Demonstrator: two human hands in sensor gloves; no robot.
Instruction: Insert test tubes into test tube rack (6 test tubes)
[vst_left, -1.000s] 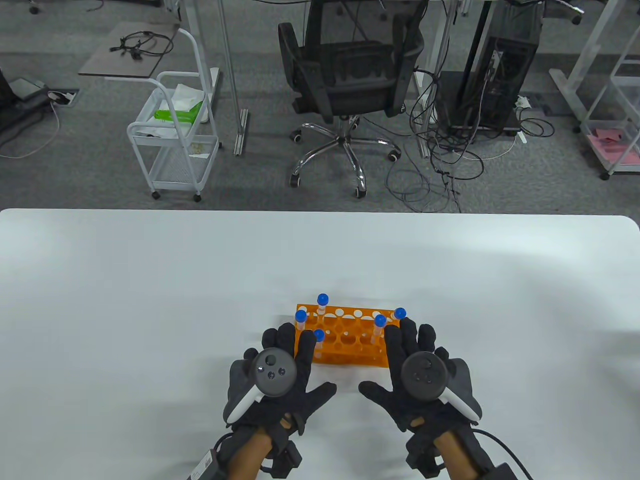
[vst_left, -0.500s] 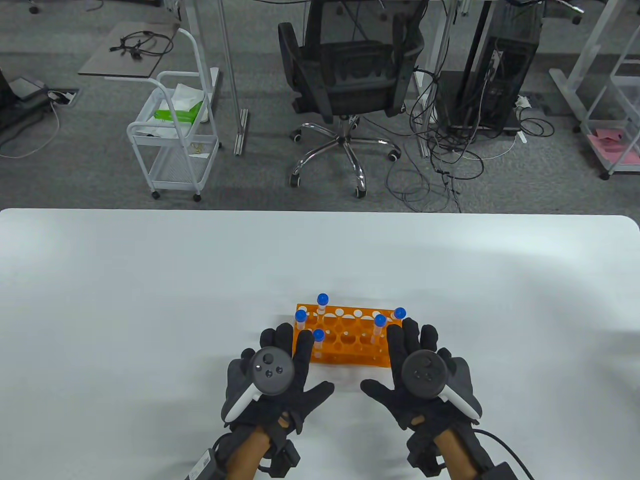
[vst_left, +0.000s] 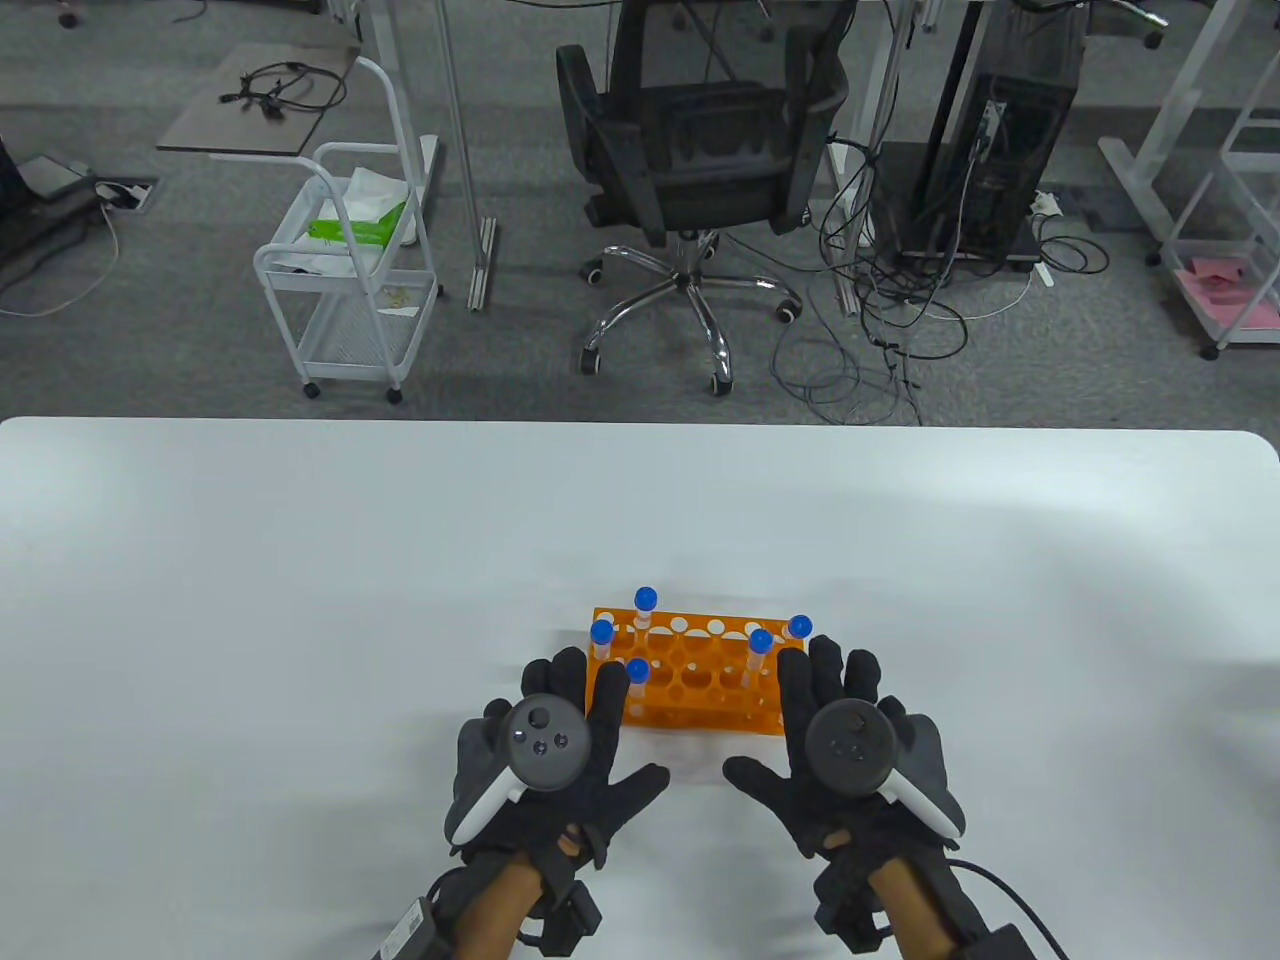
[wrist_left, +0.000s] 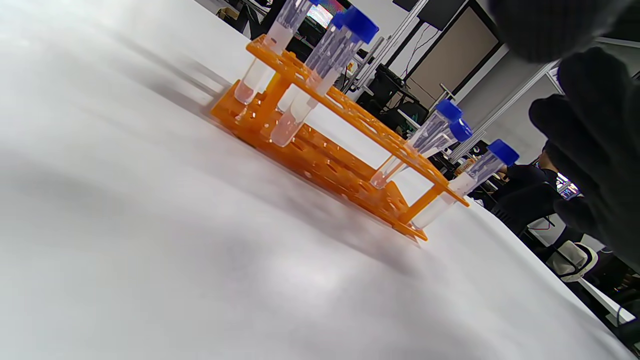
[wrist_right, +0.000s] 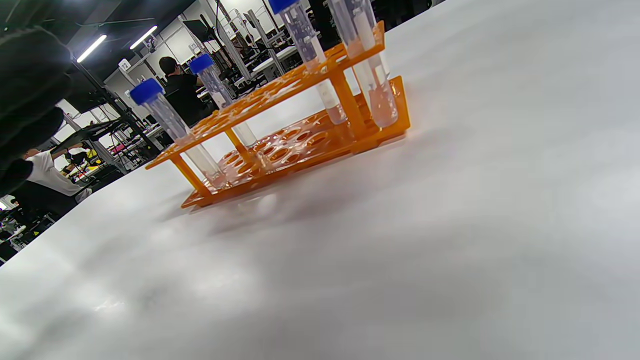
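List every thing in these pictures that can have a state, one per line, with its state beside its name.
Orange rack: upright on the table, most holes unfilled.
Test tubes: capped blue, standing in the rack; five caps show from above, six from the left wrist.
Left hand: fingers spread, holding nothing, at the rack's left end.
Right hand: fingers spread, holding nothing, at the rack's right end.
Table: white, bearing the rack.

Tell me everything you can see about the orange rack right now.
The orange rack looks like plastic: a flat base plate and a top plate full of round holes, joined by corner posts. It stands level on the white table, near the front edge, between the left hand and the right hand, whose spread fingertips overlap its two ends from above; contact is unclear. Clear blue-capped tubes stand in it, clustered at both ends, with the middle holes empty. Five caps show from above, six in the left wrist view.
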